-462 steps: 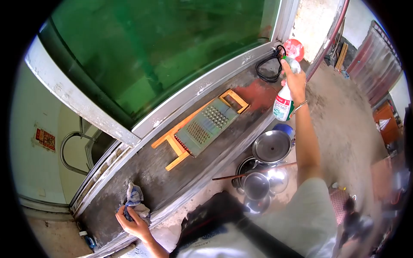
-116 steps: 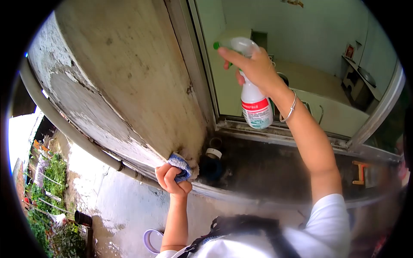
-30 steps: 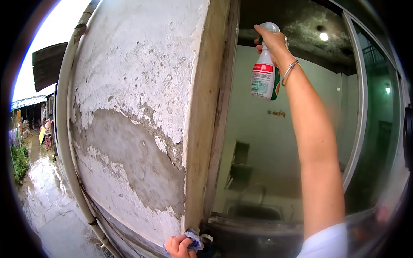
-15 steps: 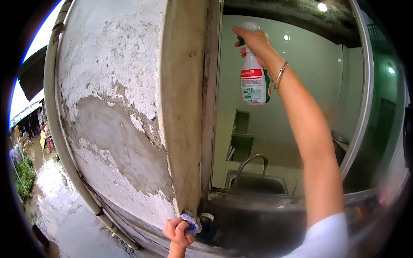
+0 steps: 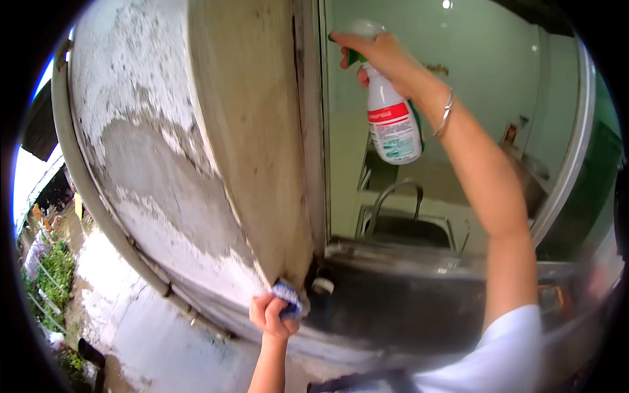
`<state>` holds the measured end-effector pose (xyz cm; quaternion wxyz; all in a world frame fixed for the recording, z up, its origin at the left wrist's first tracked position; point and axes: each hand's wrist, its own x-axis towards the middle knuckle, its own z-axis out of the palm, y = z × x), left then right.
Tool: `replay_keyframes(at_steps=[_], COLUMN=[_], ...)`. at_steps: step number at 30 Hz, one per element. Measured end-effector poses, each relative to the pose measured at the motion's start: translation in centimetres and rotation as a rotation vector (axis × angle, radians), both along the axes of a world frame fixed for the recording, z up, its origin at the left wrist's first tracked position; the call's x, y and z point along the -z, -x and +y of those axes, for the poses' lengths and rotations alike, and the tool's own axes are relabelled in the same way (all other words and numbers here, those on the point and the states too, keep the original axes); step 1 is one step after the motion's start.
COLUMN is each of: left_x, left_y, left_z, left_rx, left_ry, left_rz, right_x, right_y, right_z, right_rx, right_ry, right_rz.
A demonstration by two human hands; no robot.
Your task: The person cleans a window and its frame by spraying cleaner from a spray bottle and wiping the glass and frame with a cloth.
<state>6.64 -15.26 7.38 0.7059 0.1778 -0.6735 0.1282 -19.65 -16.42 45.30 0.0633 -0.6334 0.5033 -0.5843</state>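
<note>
My right hand is raised and wrapped round the neck of a white spray bottle with a red band and a green trigger. The bottle tilts a little, with its nozzle toward the left side of the window frame. Low in the view, my left hand is closed on a crumpled blue and white cloth. That cloth is at the bottom corner of the concrete window reveal, beside the dark sill.
A peeling plastered wall and a pipe are on the left, above wet ground. Through the window show a sink and a curved tap. A small white round object lies on the sill near the cloth.
The view has shifted, so the wall and sink appear higher. In the picture, the spray bottle leans more and its nozzle is nearer the left window frame. Both hands keep their hold.
</note>
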Motion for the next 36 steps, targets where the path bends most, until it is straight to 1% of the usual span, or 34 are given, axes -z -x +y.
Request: replay_keyframes(at_steps=[1,2,3,4,6,10,12,13,15,18,19,21,22,23,24,28,30,32,34,35,36], left_x=[-0.1,0.3,0.3,0.1,-0.2,-0.3,-0.5,-0.6,-0.9,-0.6,-0.5,-0.3,-0.3,-0.3,-0.3,0.3,0.2,0.1,0.2,0.1,0.2], left_y=[0.0,-0.4,-0.4,-0.5,-0.4,-0.4,-0.4,-0.3,-0.3,-0.2,-0.2,0.0,0.1,0.3,0.4,0.2,0.2,0.2,0.1,0.1,0.0], left_z=[0.1,0.1,0.1,0.3,0.4,0.6,0.8,0.8,1.4,1.4,1.3,0.8,0.7,0.6,0.5,0.3,0.4,0.5,0.5,0.5,0.5], left_rx=[0.000,0.017,0.025,0.035,0.041,0.024,0.041,0.038,0.017,0.011,0.013,-0.020,-0.017,-0.039,-0.059,-0.076,-0.078,-0.078,-0.078,-0.077,-0.075], left_ry=[-0.002,-0.030,-0.049,-0.052,-0.049,-0.088,-0.094,-0.104,-0.141,-0.157,-0.172,-0.083,-0.092,-0.066,-0.040,-0.051,-0.055,-0.062,-0.067,-0.073,-0.080], left_rz=[0.001,-0.070,-0.068,-0.085,-0.094,-0.101,-0.096,-0.096,-0.100,-0.080,-0.089,-0.056,-0.061,-0.051,-0.043,-0.024,-0.028,-0.033,-0.037,-0.034,-0.031], right_x=[1.7,2.9,4.3,6.0,8.8,15.7,18.0,19.0,21.3,24.1,25.1,26.4,27.0,28.0,28.5,30.1,31.3,31.0,29.5,29.6,29.4], right_y=[-0.4,-0.9,-1.0,-1.0,-0.7,2.0,2.5,2.7,2.9,4.7,5.8,6.3,6.7,7.1,7.5,8.1,8.5,8.4,7.8,9.1,9.7], right_z=[0.4,1.3,1.8,2.1,2.5,2.1,3.2,3.8,5.7,7.8,8.2,9.6,10.1,10.0,10.0,9.1,8.2,8.6,10.1,10.3,11.1], right_rx=[-0.011,-0.022,-0.032,-0.036,0.028,0.032,0.081,0.082,0.008,0.037,0.081,0.104,0.128,0.192,0.194,0.245,0.306,0.315,0.346,0.383,0.385], right_ry=[-0.040,-0.114,-0.184,-0.217,-0.255,-0.401,-0.554,-0.577,-0.661,-0.677,-0.699,-0.690,-0.670,-0.708,-0.717,-0.807,-0.737,-0.716,-0.778,-0.886,-0.894], right_rz=[-0.035,-0.022,-0.008,-0.036,0.011,-0.033,0.088,0.077,0.004,0.024,0.036,0.044,0.061,0.114,0.108,0.145,0.254,0.288,0.295,0.347,0.347])
